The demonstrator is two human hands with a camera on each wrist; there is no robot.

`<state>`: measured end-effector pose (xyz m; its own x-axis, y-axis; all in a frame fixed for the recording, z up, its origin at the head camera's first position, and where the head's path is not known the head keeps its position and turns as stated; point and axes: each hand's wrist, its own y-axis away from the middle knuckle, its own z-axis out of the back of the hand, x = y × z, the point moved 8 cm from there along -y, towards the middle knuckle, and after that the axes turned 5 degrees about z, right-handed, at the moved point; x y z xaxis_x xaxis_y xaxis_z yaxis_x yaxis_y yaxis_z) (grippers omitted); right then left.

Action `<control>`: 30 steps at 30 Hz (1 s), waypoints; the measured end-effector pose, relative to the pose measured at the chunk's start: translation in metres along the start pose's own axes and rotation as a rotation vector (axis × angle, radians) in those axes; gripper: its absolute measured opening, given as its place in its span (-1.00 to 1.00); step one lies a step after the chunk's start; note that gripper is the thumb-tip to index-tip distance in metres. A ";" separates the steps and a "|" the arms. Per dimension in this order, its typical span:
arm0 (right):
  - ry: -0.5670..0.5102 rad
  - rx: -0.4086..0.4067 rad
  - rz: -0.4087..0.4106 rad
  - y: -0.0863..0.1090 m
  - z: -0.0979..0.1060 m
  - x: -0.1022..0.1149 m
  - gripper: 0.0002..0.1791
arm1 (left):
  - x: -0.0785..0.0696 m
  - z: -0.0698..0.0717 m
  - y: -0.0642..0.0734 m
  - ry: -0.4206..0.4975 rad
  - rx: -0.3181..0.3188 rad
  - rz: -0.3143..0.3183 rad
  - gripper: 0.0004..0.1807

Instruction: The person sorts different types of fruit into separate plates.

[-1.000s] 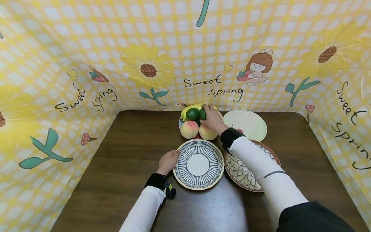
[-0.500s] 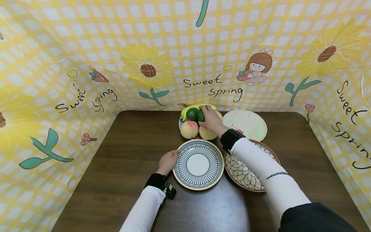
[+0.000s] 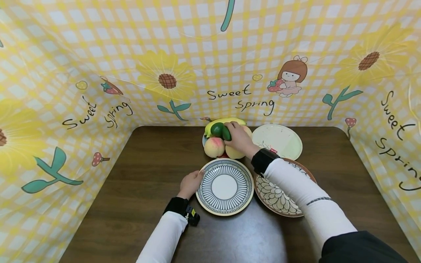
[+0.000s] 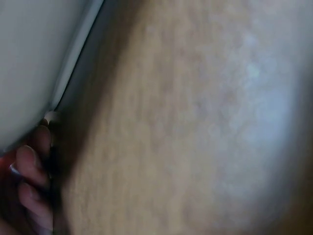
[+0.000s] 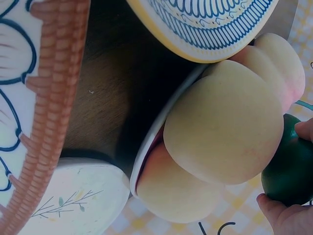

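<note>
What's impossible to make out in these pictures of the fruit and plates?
Head view: much of the brown-rimmed plate, hidden by the right sleeve.
Right wrist view: the right hand and held green fruit, cut off by the right edge.
Left wrist view: grain on the table, blurred.

Over the last second, shifted the held green fruit (image 3: 226, 133) a little with the right hand (image 3: 240, 137), leftward and closer to the upper right of the pink-blushed peach (image 3: 214, 147)

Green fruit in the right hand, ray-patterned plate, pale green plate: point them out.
Green fruit (image 5: 289, 169): right wrist view, middle of its visible side.
Ray-patterned plate (image 3: 224, 187): head view, plain white centre.
Pale green plate (image 3: 280, 139): head view, bare upper face.
</note>
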<state>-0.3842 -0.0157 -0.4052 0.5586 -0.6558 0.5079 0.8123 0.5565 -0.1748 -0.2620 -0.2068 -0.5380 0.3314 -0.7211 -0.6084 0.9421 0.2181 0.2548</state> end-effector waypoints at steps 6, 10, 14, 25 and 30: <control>0.003 -0.014 0.020 0.004 -0.003 0.000 -0.23 | -0.001 0.000 0.000 0.013 0.004 0.003 -0.51; -0.007 -0.024 0.042 0.007 -0.004 0.002 -0.26 | 0.000 0.000 0.000 0.019 0.001 0.008 -0.51; -0.015 -0.040 0.068 0.010 -0.002 0.007 -0.29 | 0.001 0.001 -0.001 0.026 0.002 0.005 -0.52; -0.013 -0.030 0.117 0.019 -0.001 0.021 -0.29 | 0.000 0.000 -0.002 0.032 0.005 0.004 -0.49; -0.021 -0.026 0.136 0.026 -0.004 0.025 -0.30 | 0.002 -0.003 -0.004 0.034 0.016 0.015 -0.46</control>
<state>-0.3488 -0.0200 -0.4004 0.6607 -0.5640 0.4954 0.7333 0.6259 -0.2654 -0.2650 -0.2068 -0.5426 0.3476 -0.6952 -0.6292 0.9360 0.2182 0.2761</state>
